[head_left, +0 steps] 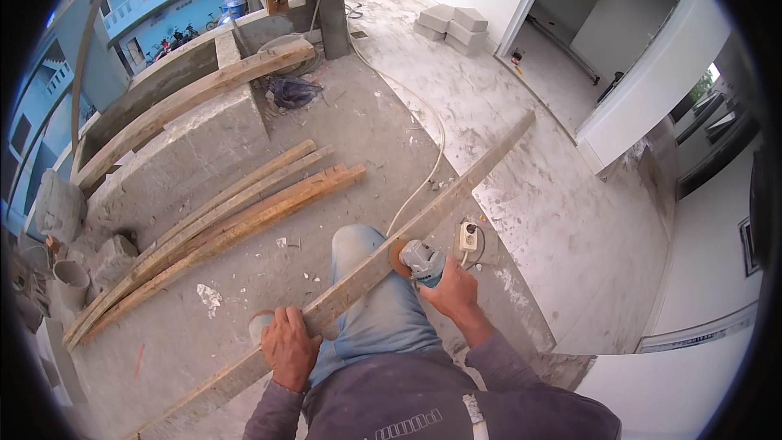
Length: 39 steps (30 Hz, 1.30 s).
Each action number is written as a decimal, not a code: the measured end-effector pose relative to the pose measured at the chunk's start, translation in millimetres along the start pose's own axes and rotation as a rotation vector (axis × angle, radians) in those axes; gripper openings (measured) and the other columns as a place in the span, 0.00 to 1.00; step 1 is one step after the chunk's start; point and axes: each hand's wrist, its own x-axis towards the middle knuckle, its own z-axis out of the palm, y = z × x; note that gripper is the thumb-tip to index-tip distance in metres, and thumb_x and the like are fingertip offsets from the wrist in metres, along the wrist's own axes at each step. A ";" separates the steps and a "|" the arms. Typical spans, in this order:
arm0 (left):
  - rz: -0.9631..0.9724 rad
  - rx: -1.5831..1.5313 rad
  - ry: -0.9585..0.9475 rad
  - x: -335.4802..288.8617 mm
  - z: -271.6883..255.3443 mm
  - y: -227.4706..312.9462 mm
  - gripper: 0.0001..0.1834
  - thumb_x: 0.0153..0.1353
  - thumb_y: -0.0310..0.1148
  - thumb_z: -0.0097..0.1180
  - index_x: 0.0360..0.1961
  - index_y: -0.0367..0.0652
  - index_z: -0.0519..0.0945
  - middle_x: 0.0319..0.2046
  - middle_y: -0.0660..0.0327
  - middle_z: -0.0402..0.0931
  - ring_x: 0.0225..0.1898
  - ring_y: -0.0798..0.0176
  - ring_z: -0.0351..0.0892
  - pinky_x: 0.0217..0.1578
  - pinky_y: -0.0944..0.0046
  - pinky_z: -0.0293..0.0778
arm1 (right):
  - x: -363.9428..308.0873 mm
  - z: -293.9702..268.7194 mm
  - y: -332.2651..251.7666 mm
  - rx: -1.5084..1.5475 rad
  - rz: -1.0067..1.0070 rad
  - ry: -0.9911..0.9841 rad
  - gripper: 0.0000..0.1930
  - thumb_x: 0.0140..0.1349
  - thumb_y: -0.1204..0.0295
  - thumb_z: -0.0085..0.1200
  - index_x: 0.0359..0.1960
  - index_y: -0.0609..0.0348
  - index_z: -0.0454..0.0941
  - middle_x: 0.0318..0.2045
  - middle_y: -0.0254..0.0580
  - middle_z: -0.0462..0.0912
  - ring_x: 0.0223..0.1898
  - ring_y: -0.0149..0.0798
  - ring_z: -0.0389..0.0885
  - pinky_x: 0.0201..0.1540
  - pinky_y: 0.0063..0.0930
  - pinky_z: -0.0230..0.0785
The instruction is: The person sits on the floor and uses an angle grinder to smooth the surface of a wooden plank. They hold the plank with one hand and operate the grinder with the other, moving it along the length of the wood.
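Two bare hands show in the head view: the left hand is curled closed over the edge of a long wooden board, which slants across the jeans-clad legs. The right hand wraps an angle grinder, its disc at the board's side; contact I cannot tell. Timbers lie leftward, a white socket block rightward, on the floor.
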 end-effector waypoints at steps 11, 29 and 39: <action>0.048 -0.058 -0.203 10.8 -10.4 -35.0 0.33 0.48 0.47 0.82 0.48 0.42 0.80 0.43 0.49 0.83 0.46 0.41 0.87 0.46 0.44 0.82 | 24.3 -16.8 2.6 -0.031 0.031 0.004 0.37 0.51 0.57 0.77 0.55 0.68 0.71 0.42 0.64 0.88 0.46 0.66 0.90 0.51 0.58 0.81; -0.207 0.070 -0.395 -72.8 -91.8 -178.2 0.26 0.39 0.45 0.77 0.39 0.44 0.87 0.33 0.49 0.89 0.39 0.40 0.90 0.42 0.44 0.85 | 17.6 -23.3 -122.1 -0.153 -1.065 -0.249 0.28 0.46 0.64 0.79 0.44 0.58 0.74 0.36 0.51 0.85 0.39 0.57 0.90 0.42 0.51 0.83; -0.223 0.081 -0.383 -77.8 -92.2 -177.1 0.25 0.38 0.45 0.77 0.38 0.43 0.87 0.34 0.48 0.89 0.39 0.39 0.90 0.43 0.44 0.85 | 34.3 -31.8 -128.9 -0.266 -1.149 -0.267 0.28 0.46 0.64 0.79 0.45 0.58 0.75 0.37 0.49 0.85 0.39 0.56 0.88 0.42 0.51 0.81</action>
